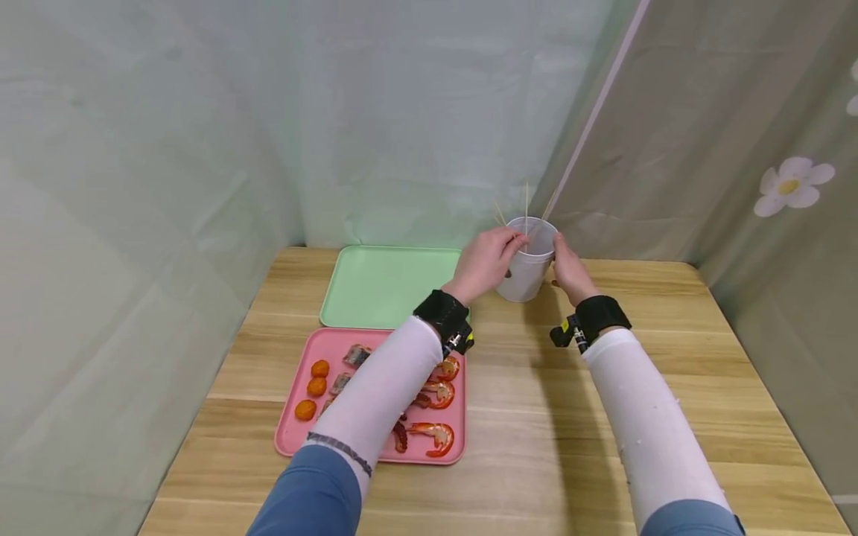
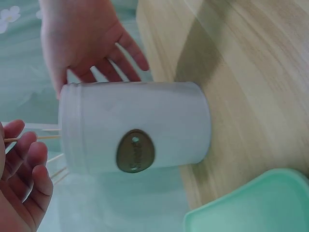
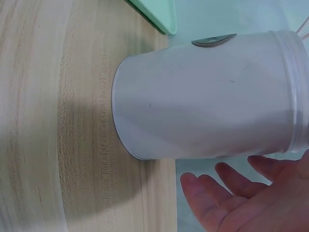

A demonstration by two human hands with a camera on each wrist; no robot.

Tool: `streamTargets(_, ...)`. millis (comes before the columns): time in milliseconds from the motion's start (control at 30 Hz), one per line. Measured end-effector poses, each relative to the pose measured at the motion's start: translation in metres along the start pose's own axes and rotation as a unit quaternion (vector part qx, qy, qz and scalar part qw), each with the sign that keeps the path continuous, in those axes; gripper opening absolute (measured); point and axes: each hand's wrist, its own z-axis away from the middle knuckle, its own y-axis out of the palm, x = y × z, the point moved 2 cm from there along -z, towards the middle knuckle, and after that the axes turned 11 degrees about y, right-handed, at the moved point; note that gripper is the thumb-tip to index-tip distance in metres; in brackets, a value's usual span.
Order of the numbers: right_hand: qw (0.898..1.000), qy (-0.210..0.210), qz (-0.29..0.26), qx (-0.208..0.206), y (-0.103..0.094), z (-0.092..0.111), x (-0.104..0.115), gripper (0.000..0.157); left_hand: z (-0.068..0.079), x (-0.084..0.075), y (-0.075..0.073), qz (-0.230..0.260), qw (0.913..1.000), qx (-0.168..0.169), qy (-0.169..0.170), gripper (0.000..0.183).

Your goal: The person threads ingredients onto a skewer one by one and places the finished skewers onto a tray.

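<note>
A white bucket point(image 1: 518, 281) with a brown oval label stands upright on the wooden table, and thin wooden skewers point(image 1: 499, 213) lean out of its mouth. Over the bucket's near-left rim, my left hand point(image 1: 488, 257) pinches one upright skewer point(image 2: 48, 137) between thumb and fingertips; its lower end is inside the bucket. On the opposite side is my right hand point(image 1: 570, 269), its thumb up at the rim. Seen from the right wrist, the fingers point(image 3: 207, 193) of that hand are spread loosely along the bucket's wall point(image 3: 203, 96) rather than curled round it.
Left of the bucket lies a bare green tray point(image 1: 395, 286). Nearer, under my left forearm, a pink tray point(image 1: 290, 439) carries orange balls point(image 1: 316, 386), grey-skinned pieces point(image 1: 357, 355), dark red tentacle pieces point(image 1: 400, 438) and shrimp point(image 1: 436, 435). Curtains hang behind the table point(image 1: 670, 417) and on both sides.
</note>
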Motion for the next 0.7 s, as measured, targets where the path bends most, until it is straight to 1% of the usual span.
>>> streamTargets(200, 1.000, -0.004, -0.004, 0.010, -0.005, 0.002, 0.002, 0.086, 0.005, -0.006, -0.018, 0.005, 0.9996, -0.020, 0.020, 0.031)
streamTargets(400, 0.999, -0.023, -0.037, 0.009, -0.010, 0.007, 0.004, 0.085, 0.011, -0.010, -0.040, 0.027, 0.9980, -0.047, 0.033, 0.031)
streamTargets(500, 0.998, -0.044, -0.040, -0.009, -0.014, 0.013, 0.002, 0.083, 0.016, -0.013, -0.052, 0.040, 0.9966, -0.059, 0.041, 0.029)
streamTargets(700, 0.993, -0.090, -0.028, -0.073, -0.019, 0.030, 0.000, 0.080, 0.026, -0.014, -0.070, 0.055, 0.9945, -0.074, 0.050, 0.027)
